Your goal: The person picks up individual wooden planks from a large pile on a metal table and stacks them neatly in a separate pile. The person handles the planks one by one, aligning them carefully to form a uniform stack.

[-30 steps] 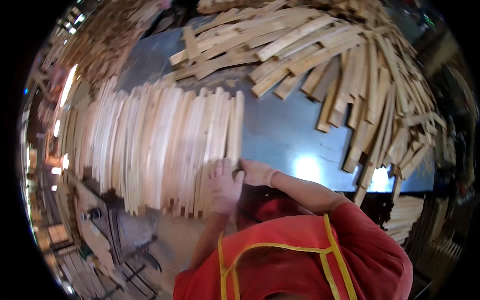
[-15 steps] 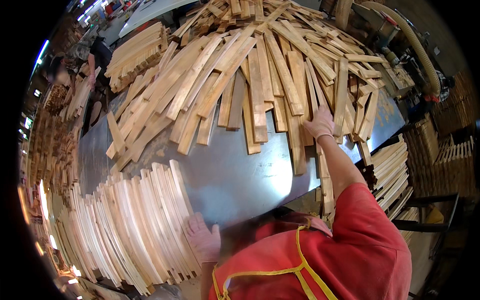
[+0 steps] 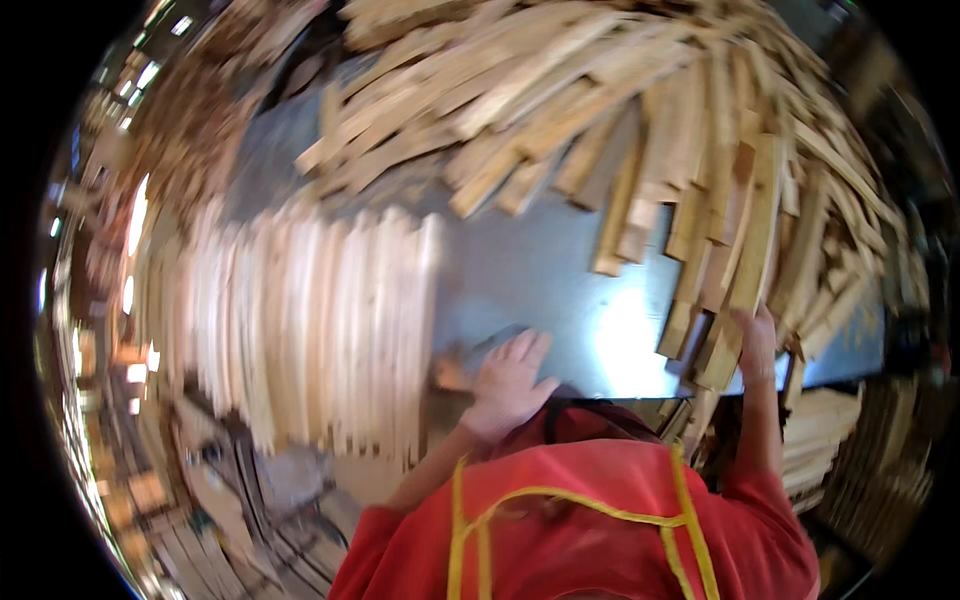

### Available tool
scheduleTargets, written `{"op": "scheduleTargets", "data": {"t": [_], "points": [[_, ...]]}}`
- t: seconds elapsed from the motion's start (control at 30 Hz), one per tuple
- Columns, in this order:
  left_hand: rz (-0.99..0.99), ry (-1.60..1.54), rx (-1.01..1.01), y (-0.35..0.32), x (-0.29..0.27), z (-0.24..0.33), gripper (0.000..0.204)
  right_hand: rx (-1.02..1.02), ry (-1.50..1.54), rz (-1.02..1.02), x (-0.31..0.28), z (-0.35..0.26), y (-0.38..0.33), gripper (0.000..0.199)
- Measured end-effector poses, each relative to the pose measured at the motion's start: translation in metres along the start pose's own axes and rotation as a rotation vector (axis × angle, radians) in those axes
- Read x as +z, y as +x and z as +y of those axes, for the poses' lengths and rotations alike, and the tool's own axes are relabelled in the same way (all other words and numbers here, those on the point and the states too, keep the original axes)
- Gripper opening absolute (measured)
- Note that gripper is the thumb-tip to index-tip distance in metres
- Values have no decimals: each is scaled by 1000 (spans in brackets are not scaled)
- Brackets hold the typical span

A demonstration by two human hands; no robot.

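Observation:
My right hand (image 3: 757,343), in a light glove, is at the right, closed around the side of a long wooden board (image 3: 748,265). The board slants toward me, its near end close to the table's front edge. Other boards lie beside and beneath it. My left hand (image 3: 512,382) is over the near edge of the metal table (image 3: 560,290), fingers stretched out and nothing held. Left of it stands a neat row of pale boards (image 3: 330,320), side by side. A wide heap of loose boards (image 3: 560,100) fans across the far part of the table. Motion blur softens the picture.
Another stack of boards (image 3: 822,430) stands below the table's right edge. More wood stacks (image 3: 890,430) are at the far right. At the left are blurred wood piles (image 3: 190,120) and some dark framework (image 3: 255,480) on the floor.
The view has swung, so the table's contents sit differently. My right hand has come nearer my body, now on a board at the near edge. My left hand has left the pale row's side.

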State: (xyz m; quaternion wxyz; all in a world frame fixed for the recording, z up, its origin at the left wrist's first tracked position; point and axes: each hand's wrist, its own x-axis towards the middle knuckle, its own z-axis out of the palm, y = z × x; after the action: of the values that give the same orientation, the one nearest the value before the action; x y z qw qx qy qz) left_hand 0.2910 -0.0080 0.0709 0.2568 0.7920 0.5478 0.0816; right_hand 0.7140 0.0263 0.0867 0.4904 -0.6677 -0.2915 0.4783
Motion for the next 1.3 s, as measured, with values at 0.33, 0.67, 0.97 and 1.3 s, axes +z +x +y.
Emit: {"op": "scheduleTargets", "data": {"t": [0.33, 0.67, 0.97, 1.3], "points": [[-47, -1183, -429, -68, -10, -29, 105, 81, -27, -695, 261, 110, -157, 72], [201, -66, -528, -168, 0, -75, 101, -104, -829, -965, 384, 85, -154, 86], [428, 248, -426, -139, -21, -148, 59, -341, -660, -890, 427, 55, -34, 59], [467, 177, -504, -108, -49, -154, 53, -660, -1005, -858, 530, -41, 5, 49]]}}
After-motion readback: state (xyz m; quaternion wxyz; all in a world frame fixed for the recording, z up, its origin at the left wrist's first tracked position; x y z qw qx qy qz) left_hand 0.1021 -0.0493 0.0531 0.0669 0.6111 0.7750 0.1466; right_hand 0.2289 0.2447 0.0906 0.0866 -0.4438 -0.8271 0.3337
